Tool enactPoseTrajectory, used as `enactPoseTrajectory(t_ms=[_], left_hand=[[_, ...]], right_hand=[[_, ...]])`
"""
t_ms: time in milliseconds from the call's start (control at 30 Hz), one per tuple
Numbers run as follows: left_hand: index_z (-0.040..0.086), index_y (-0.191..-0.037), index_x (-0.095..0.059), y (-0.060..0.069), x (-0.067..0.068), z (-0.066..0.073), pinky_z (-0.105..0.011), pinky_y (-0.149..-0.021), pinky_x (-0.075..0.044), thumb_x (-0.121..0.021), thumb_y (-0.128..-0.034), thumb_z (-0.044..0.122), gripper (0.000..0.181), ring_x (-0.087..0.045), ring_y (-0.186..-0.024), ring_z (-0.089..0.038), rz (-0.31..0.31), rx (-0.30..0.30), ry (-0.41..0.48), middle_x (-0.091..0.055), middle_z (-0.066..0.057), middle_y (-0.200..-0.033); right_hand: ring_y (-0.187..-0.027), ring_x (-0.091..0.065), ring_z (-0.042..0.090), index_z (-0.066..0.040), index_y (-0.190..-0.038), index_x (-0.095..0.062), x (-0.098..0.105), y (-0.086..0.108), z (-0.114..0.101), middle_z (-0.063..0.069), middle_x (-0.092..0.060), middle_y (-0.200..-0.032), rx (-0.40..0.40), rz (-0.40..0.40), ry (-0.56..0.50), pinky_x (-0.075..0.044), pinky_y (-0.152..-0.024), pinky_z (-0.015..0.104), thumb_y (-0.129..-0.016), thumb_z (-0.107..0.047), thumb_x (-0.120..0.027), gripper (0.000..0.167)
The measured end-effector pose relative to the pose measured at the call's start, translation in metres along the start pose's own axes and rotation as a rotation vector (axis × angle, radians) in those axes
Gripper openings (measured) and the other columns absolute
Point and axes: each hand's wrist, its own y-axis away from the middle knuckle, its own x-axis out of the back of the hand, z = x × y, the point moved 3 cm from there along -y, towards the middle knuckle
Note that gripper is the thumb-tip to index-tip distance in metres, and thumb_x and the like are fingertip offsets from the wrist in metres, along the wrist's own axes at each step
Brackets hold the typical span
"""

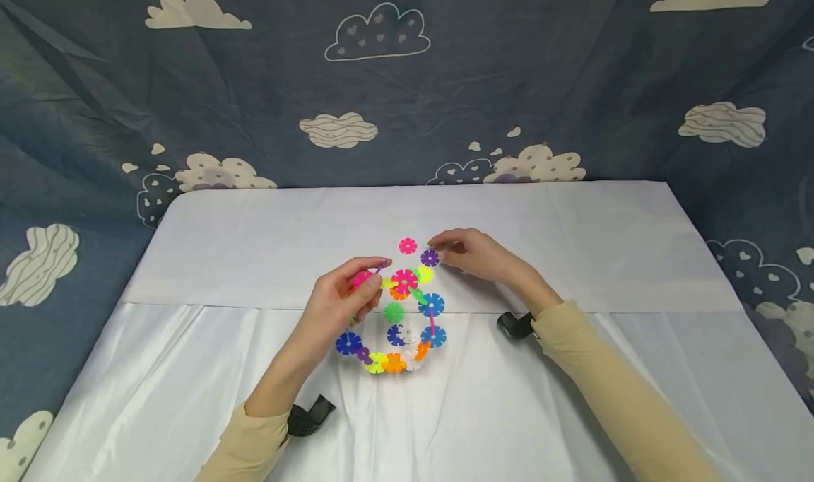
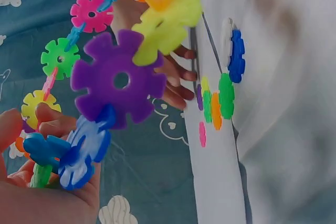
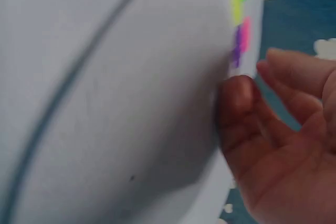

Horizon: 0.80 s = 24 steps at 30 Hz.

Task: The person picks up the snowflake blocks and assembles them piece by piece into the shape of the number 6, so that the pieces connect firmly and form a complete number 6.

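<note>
My left hand (image 1: 346, 295) pinches a chain of notched plastic discs (image 1: 403, 281), linked in a ring of pink, blue, orange, yellow, purple and white pieces. In the left wrist view, a large purple disc (image 2: 122, 81) of that chain hangs close to the camera, and blue pieces (image 2: 84, 150) lie by the palm. My right hand (image 1: 473, 254) is over the table with bent fingers, its fingertips next to a loose purple disc (image 1: 429, 257). In the right wrist view this purple disc (image 3: 237, 45) lies just beyond the fingertips, with no piece visible between them.
Loose discs lie on the white-covered table (image 1: 572, 242): a pink disc (image 1: 408, 246), a yellow disc (image 1: 426, 274), a green disc (image 1: 393, 313), a dark blue disc (image 1: 395, 335) and a white disc (image 1: 409, 332). A cloud-patterned dark cloth (image 1: 407, 86) hangs behind.
</note>
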Motion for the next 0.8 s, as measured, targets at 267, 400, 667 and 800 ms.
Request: enactPoseTrajectory(t_ms=[267,400,667,800], left_hand=[[0.003,-0.131,-0.057,-0.003,-0.001,-0.003,-0.023,-0.051,-0.038,-0.055,-0.1017,0.021,0.035,-0.044,-0.058,-0.016,-0.023,0.066,0.104,-0.053,-0.011,-0.077],[0.003,-0.132,-0.057,-0.003,-0.002,-0.004,-0.024,-0.051,-0.039,-0.055,-0.1016,0.022,0.036,-0.044,-0.058,-0.015,-0.03,0.086,0.119,-0.054,-0.01,-0.077],[0.006,-0.133,-0.056,-0.003,-0.003,-0.006,-0.022,-0.052,-0.042,-0.055,-0.1014,0.028,0.038,-0.046,-0.057,-0.016,-0.007,0.136,0.132,-0.056,-0.01,-0.078],[0.008,-0.132,-0.056,-0.002,-0.005,-0.007,-0.023,-0.052,-0.041,-0.057,-0.1007,0.028,0.038,-0.046,-0.058,-0.016,-0.011,0.146,0.137,-0.056,-0.01,-0.079]], right_hand=[[-0.097,-0.05,0.023,-0.011,-0.121,-0.07,-0.003,-0.021,0.006,0.006,-0.061,-0.116,0.06,-0.076,0.093,-0.045,-0.083,0.034,-0.086,-0.009,-0.075,0.035],[-0.088,-0.049,0.022,-0.008,-0.11,-0.069,-0.005,-0.021,0.004,0.007,-0.06,-0.104,0.033,-0.063,0.121,-0.044,-0.078,0.033,-0.085,-0.007,-0.077,0.027],[-0.082,-0.049,0.021,-0.007,-0.118,-0.065,-0.006,-0.019,-0.002,0.006,-0.057,-0.092,0.006,-0.058,0.146,-0.043,-0.074,0.032,-0.086,-0.005,-0.074,0.033],[-0.083,-0.048,0.021,-0.009,-0.119,-0.067,-0.006,-0.018,0.0,0.007,-0.057,-0.094,0.028,-0.083,0.138,-0.043,-0.074,0.031,-0.086,-0.004,-0.073,0.034]])
